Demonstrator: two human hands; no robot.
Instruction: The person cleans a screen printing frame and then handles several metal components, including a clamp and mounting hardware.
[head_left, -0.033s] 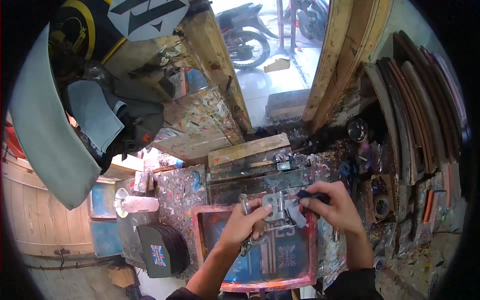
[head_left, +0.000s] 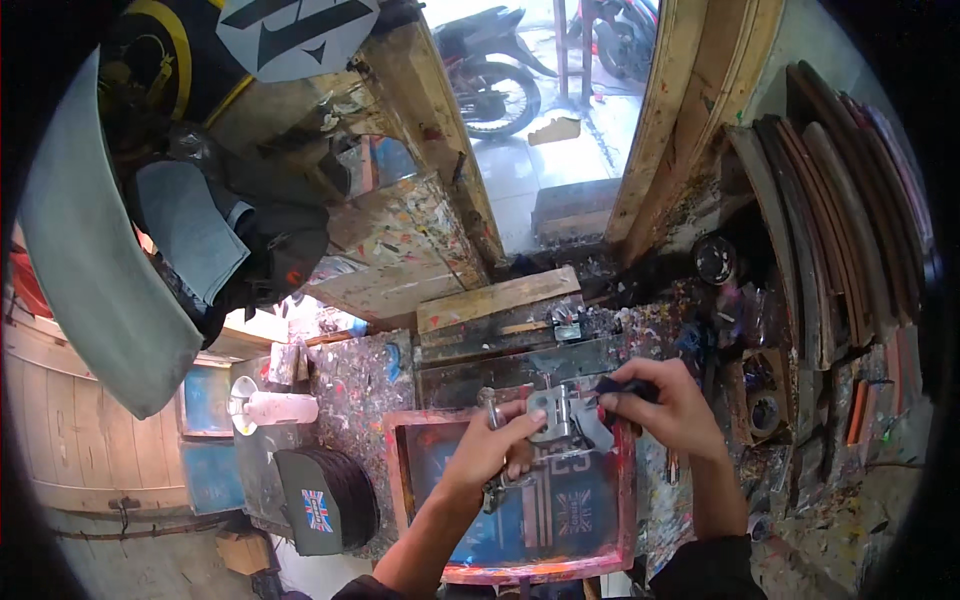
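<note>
My left hand is closed around a silver metal hinge clamp with a plate, a bar and screw parts. It holds the clamp above a screen-printing frame with pink-stained edges and blue mesh. At the clamp's right side, my right hand pinches a small dark piece, perhaps cloth. A grey rag hangs from the clamp just below those fingers. How the rag and the dark piece join cannot be made out.
A stack of dark printed pieces lies left of the frame, near a pink bottle. Wooden boards lie behind. Several panels lean at the right, above a box with tape rolls. A motorcycle stands beyond the doorway.
My right hand's fingers have shifted slightly, and less of the dark piece shows. The grey rag hangs a little differently at the clamp; my left hand has hardly moved.
</note>
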